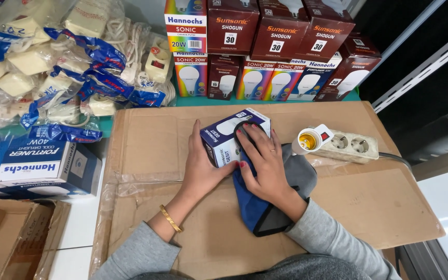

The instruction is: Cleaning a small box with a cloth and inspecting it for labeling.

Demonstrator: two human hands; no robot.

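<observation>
A small blue and white light-bulb box (223, 140) lies on a flat sheet of brown cardboard (151, 135). My left hand (200, 168) grips the box from its left side. My right hand (265, 161) presses a blue and grey cloth (257, 212) against the box's top and right side, fingers spread over it. The cloth trails down toward my body. A gold bangle sits on my left wrist and a ring on my right hand.
A white power strip (351, 147) with a lamp socket adapter (309, 139) plugged in lies right of the box. Stacked bulb boxes (265, 52) line the back. Bagged switches and cables (53, 67) pile up at the left, above larger blue boxes (32, 168).
</observation>
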